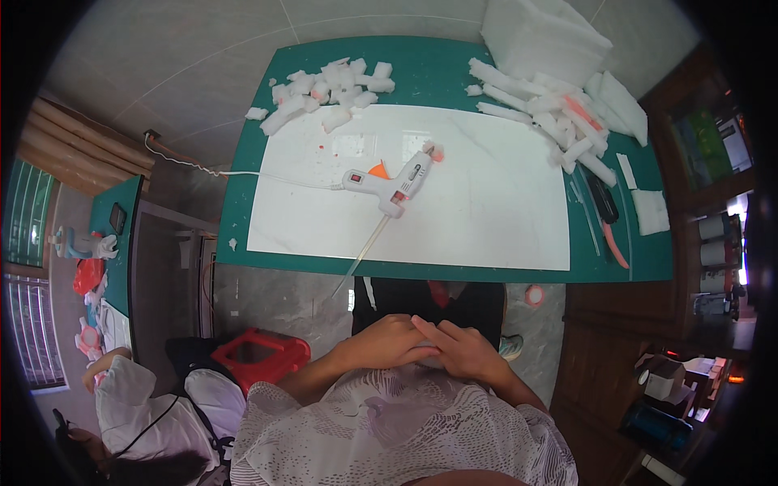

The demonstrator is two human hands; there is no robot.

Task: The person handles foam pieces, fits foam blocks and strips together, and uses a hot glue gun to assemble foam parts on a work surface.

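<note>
My left hand (381,342) and my right hand (463,350) rest together low in front of my body, fingers overlapping, well short of the table's near edge. I cannot tell whether anything is held between them. On the white board (502,219) of the green table (429,69) lies a white glue gun (389,185) with a clear glue stick poking out toward me and a white cord running left. Neither hand touches it.
White foam pieces lie in a pile at the back left (324,93) and in strips at the back right (559,113). A foam block (543,36) stands behind, a cutter knife (606,212) at the right. A red stool (261,355) and another person (138,405) are at my left.
</note>
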